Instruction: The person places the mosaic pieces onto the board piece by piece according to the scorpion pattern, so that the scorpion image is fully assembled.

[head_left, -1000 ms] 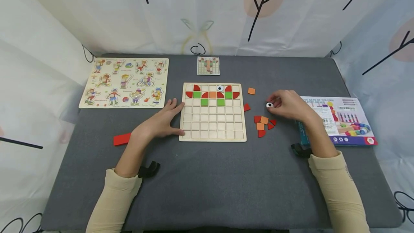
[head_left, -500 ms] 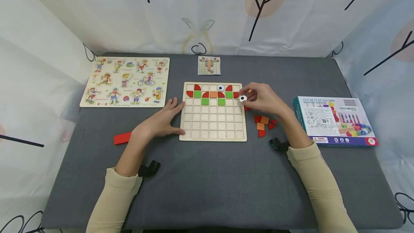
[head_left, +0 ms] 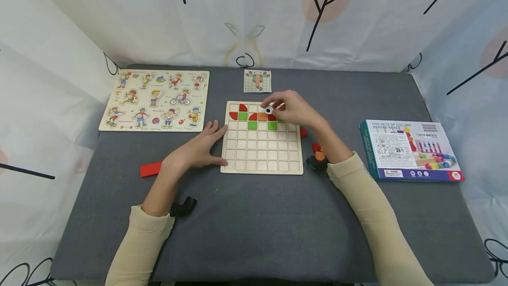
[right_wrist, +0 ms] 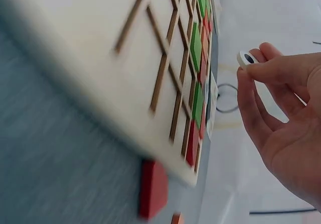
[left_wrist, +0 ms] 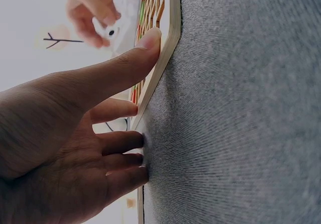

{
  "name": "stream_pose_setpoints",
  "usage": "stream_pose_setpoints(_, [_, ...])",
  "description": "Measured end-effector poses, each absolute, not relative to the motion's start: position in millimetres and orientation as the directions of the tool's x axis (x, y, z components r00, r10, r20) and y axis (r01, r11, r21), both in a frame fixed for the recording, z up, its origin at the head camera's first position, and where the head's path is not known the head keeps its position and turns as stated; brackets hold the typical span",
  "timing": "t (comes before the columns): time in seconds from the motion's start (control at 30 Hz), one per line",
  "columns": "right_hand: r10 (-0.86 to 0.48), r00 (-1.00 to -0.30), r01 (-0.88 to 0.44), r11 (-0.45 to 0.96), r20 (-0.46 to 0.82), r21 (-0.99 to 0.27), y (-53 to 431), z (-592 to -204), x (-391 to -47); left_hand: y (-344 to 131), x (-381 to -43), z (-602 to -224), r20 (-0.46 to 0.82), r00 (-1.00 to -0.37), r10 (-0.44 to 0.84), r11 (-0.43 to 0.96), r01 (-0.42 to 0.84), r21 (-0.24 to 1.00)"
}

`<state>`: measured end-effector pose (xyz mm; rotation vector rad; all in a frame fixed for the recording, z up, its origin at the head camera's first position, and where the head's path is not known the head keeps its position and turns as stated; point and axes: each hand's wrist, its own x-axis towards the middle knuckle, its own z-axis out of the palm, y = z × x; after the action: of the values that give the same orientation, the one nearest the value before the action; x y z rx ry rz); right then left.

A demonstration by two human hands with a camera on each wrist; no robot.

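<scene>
My right hand point(head_left: 293, 107) pinches a white round eye piece point(head_left: 268, 110) with a black dot between thumb and fingers. It hovers over the upper part of the wooden grid board point(head_left: 262, 156); in the right wrist view the eye piece point(right_wrist: 245, 60) is held up, apart from the board. Red, green point(head_left: 252, 125) and orange pieces fill some cells in the upper rows, partly hidden by that hand. My left hand point(head_left: 197, 148) touches the board's left side, its thumb point(left_wrist: 150, 39) at the near corner and its index fingertip on the edge, fingers spread.
A small pattern card point(head_left: 257, 81) lies behind the board. Left of it is a puzzle board with printed figures point(head_left: 154, 101); a red strip point(head_left: 150, 169) lies by the left forearm. Several loose pieces point(head_left: 319, 156) are under the right wrist. A box point(head_left: 412, 150) stands right.
My right hand has carried the eye piece leftward from beside the box to over the board's upper rows. The left hand has stayed on the board's edge.
</scene>
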<state>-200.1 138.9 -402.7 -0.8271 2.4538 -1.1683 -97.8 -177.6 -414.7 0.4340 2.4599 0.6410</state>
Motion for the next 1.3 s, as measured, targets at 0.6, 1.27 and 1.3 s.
stream_pose_setpoints(0.6, [-0.632,-0.766,-0.386,0.599,-0.119,-0.702,89,-408,-238,-177,-99,-415,-0.437,-0.794,0.423,0.837,0.159,0.523])
stream_pose_setpoints(1.27, [-0.666,-0.741,-0.471,0.604,-0.083,-0.643,81,-415,-238,-178,-99,-416,-0.434,-0.793,0.428,0.835,0.162,0.526])
stream_pose_setpoints(1.3, [-0.665,-0.742,-0.471,0.605,-0.083,-0.642,81,-415,-237,-178,-99,-416,-0.433,-0.793,0.428,0.834,0.162,0.528])
